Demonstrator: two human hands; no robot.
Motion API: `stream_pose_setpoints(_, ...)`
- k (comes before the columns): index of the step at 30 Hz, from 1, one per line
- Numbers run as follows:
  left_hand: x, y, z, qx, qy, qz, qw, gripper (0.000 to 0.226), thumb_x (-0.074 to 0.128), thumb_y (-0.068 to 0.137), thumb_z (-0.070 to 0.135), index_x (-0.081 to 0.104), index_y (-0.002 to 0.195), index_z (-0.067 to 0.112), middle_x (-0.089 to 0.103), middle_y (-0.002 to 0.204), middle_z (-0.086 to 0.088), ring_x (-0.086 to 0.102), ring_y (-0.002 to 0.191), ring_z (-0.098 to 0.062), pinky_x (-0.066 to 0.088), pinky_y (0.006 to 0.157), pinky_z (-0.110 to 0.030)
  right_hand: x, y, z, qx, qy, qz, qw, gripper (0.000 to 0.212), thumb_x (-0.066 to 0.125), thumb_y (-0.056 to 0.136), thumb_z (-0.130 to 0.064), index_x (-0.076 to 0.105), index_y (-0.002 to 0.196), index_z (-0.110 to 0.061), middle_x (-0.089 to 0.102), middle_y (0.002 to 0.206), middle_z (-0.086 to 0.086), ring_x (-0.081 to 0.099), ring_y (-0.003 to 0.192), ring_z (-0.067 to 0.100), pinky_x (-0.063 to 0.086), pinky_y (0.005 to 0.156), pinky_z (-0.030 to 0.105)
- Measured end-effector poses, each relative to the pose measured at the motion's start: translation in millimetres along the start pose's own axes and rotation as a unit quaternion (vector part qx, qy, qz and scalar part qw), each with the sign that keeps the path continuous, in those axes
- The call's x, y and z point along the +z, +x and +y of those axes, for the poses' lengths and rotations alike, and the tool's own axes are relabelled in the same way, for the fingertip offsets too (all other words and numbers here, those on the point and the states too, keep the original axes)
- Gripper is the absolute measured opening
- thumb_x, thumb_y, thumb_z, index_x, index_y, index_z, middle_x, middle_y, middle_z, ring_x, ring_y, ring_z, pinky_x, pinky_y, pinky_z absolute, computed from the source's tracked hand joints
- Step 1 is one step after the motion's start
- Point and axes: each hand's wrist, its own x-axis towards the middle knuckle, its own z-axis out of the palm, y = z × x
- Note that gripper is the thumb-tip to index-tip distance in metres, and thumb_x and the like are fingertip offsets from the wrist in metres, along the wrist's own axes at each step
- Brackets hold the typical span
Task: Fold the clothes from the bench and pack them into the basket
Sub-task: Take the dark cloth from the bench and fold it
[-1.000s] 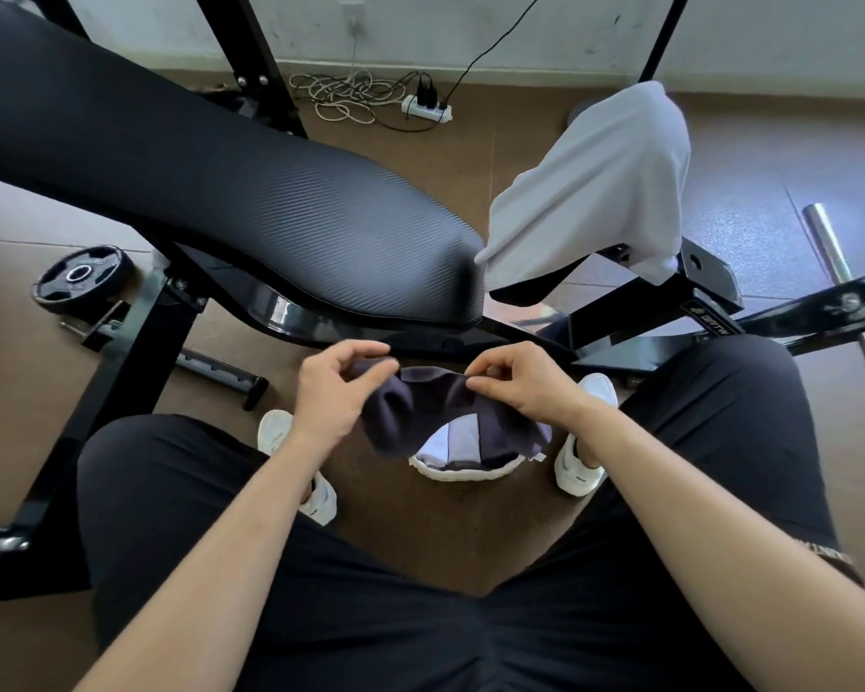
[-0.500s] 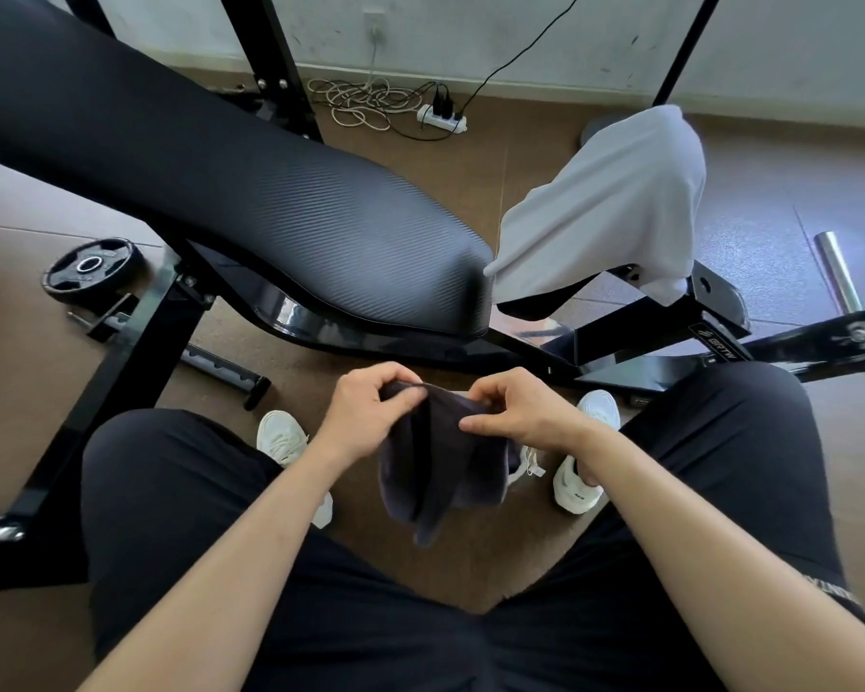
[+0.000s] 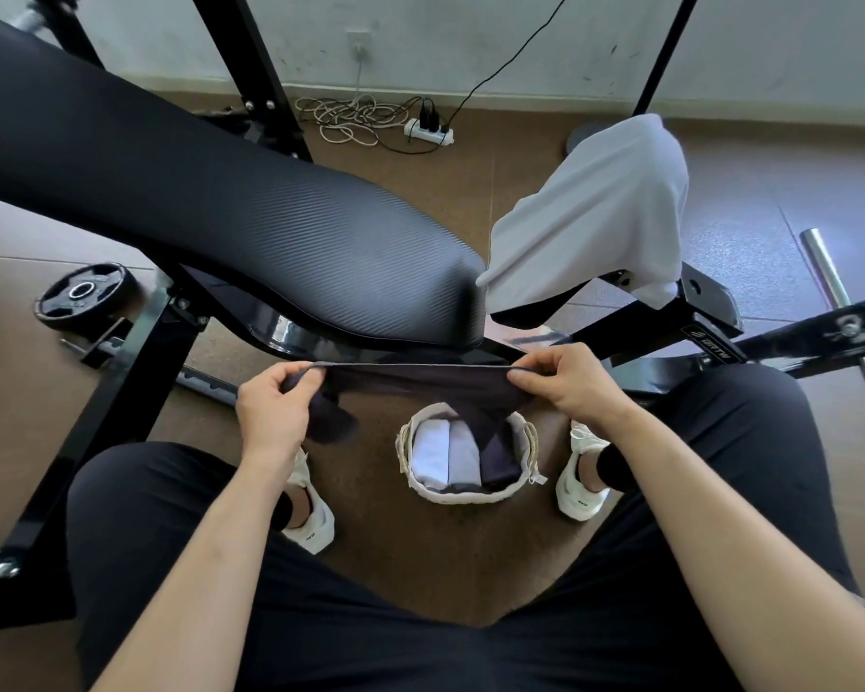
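A dark grey garment (image 3: 420, 384) is stretched flat between my hands just below the bench's front end. My left hand (image 3: 273, 409) pinches its left edge and my right hand (image 3: 570, 387) pinches its right edge. Under it on the floor, between my feet, stands a small white woven basket (image 3: 463, 494) with three folded pieces side by side: white, pale grey and dark. A white garment (image 3: 595, 212) hangs over the black frame (image 3: 635, 317) to the right of the padded black bench (image 3: 196, 202).
A weight plate (image 3: 83, 294) lies on the floor at the left beside the bench's black leg (image 3: 116, 392). A steel bar (image 3: 840, 302) lies at the right. A power strip (image 3: 428, 132) with coiled cables sits by the far wall. My knees flank the basket.
My hands have pulled apart, stretching the bunched dark garment out wide. The basket beneath it has come into view.
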Motion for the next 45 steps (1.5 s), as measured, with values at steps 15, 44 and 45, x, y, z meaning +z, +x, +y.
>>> stream_pose_setpoints(15,28.5,-22.0,0.3,-0.124,-0.147,-0.180,0.965,0.013,0.067,0.093,0.002,0.070,0.103,0.011,0.078,0.098,-0.009,0.074,0.095,-0.022,0.059,0.074,-0.030,33.2,-4.4,-12.3,0.033,0.205,0.101,0.973,0.013,0.072,0.093,-0.013,0.075,0.080,-0.015,0.070,0.068,-0.004,0.058,0.067,0.010,0.048,0.064,0.019)
stream_pose_setpoints(44,65.7,-45.8,24.2,-0.097,-0.154,-0.287,0.940,0.021,0.075,0.088,0.004,0.078,0.107,0.011,0.079,0.103,-0.010,0.075,0.100,-0.023,0.060,0.085,-0.031,83.8,-10.2,-17.6,-0.019,0.036,0.025,0.999,0.026,0.066,0.091,-0.006,0.078,0.112,-0.016,0.078,0.105,-0.002,0.072,0.103,0.008,0.059,0.096,0.037)
stream_pose_setpoints(45,65.0,-46.2,24.7,-0.084,-0.149,-0.289,0.942,0.023,0.077,0.085,0.004,0.078,0.107,0.011,0.079,0.103,-0.009,0.075,0.099,-0.021,0.059,0.084,-0.029,83.6,-9.9,-16.8,-0.017,0.039,0.018,0.999,0.030,0.063,0.091,-0.005,0.077,0.115,-0.016,0.078,0.108,-0.001,0.071,0.105,0.008,0.058,0.097,0.038)
